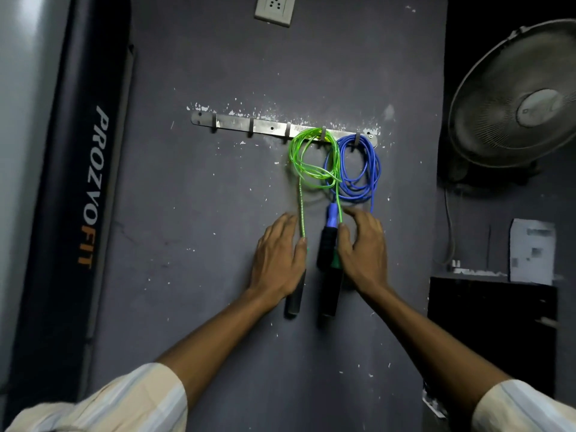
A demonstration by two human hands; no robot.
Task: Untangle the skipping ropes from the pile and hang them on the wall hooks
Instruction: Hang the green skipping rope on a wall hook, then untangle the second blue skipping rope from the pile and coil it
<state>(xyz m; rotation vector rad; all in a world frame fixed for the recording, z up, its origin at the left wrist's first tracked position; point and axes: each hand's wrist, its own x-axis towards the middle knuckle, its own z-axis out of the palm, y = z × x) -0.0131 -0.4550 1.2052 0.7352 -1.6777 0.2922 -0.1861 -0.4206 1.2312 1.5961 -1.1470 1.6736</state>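
Note:
A steel hook rail [268,127] is fixed to the grey wall. A green skipping rope [300,157] hangs coiled from its fourth hook, and a blue skipping rope [371,169] hangs coiled from the last hook on the right. My left hand [276,260] lies flat over one dark handle of the green rope [294,302], fingers stretched up the wall. My right hand [364,247] has its fingers spread, and its thumb touches the other green-collared handle [330,294]. A black foam handle with a blue neck [327,244] hangs between my two hands.
Three hooks on the rail's left part are bare. A tall dark padded piece of gym equipment [78,182] stands at the left. A pedestal fan [514,98] is at the upper right, with a dark box [489,322] and a paper sheet [533,251] below it. A wall socket [274,9] sits above.

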